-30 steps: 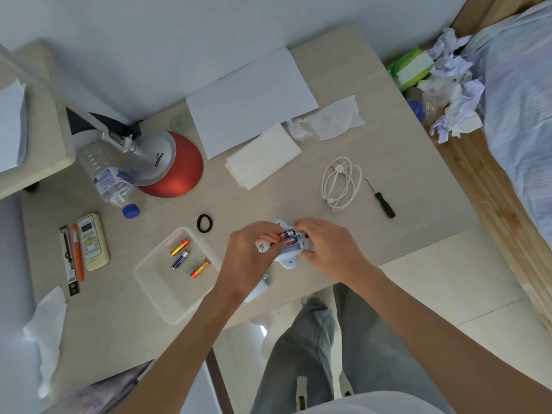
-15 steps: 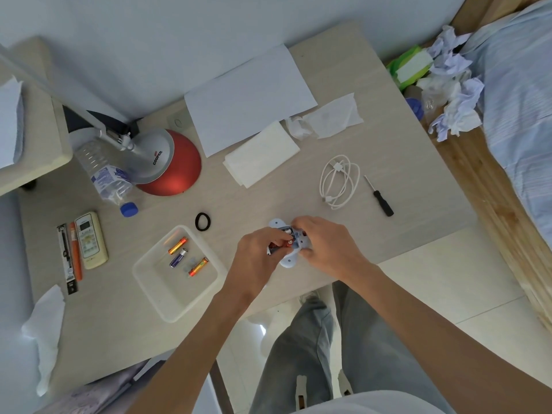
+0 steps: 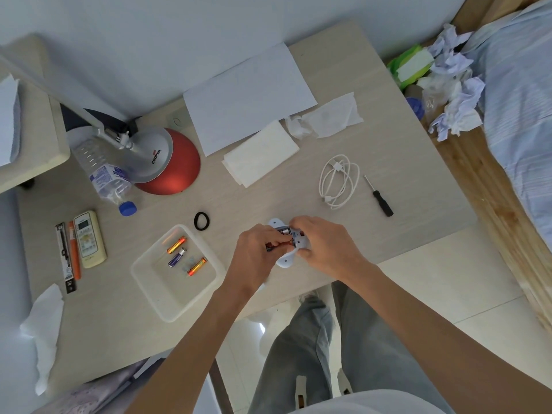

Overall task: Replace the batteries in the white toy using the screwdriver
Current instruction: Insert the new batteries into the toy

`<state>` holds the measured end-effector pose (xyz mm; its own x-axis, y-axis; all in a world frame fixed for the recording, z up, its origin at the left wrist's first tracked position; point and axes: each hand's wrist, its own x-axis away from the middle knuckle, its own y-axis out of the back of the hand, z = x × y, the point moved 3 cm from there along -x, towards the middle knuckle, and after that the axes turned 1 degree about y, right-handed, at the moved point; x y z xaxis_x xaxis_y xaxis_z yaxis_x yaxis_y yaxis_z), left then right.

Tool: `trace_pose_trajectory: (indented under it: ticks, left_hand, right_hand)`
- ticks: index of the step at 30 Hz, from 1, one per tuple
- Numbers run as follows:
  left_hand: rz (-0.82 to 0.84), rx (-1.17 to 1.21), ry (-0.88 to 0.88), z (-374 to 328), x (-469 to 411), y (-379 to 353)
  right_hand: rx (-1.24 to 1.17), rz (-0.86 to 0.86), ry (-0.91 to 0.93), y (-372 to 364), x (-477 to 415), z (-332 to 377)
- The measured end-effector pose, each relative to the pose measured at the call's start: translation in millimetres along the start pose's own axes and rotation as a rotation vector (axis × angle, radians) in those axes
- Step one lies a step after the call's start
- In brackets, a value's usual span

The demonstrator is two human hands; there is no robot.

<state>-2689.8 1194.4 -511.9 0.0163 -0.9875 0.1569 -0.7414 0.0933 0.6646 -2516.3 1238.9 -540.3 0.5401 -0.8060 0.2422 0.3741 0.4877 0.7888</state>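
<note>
Landmark: white toy [image 3: 287,258], near front edge of desk [image 3: 418,186].
- Left of toy: plastic tray [image 3: 167,303] with three batteries [image 3: 179,256] blocks low path; bare desk strip between tray and toy is occupied by left hand [image 3: 257,252].
- Behind-left: black ring [image 3: 201,221], small obstacle.
- Behind toy: open desk up to napkin stack [image 3: 260,156].
- Behind-right: coiled cable [image 3: 339,183], then screwdriver [image 3: 378,196]; narrow bare gap between them.
- Right of toy: right hand [image 3: 325,249], beyond it free desk corner.

Both forearms are bare, no sleeves or watch on the left hand [image 3: 257,252] or right hand [image 3: 325,249], just loose grey trousers [image 3: 313,348] and a white top [image 3: 373,403]
</note>
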Motion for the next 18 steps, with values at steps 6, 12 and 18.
trace_pose_trajectory:
  ticks: [6,12,18]
  left_hand:
    - [0.015,0.000,0.025,3.1,2.2,1.4]
    - [0.072,-0.059,-0.039,15.9,2.6,-6.3]
    - [0.065,-0.051,0.018,14.3,3.9,-4.7]
  right_hand:
    - [-0.012,-0.003,0.009,0.8,-0.5,-0.1]
    - [-0.022,0.010,-0.004,0.3,-0.1,-3.1]
    - [-0.012,0.003,0.011,0.0,-0.6,-1.6]
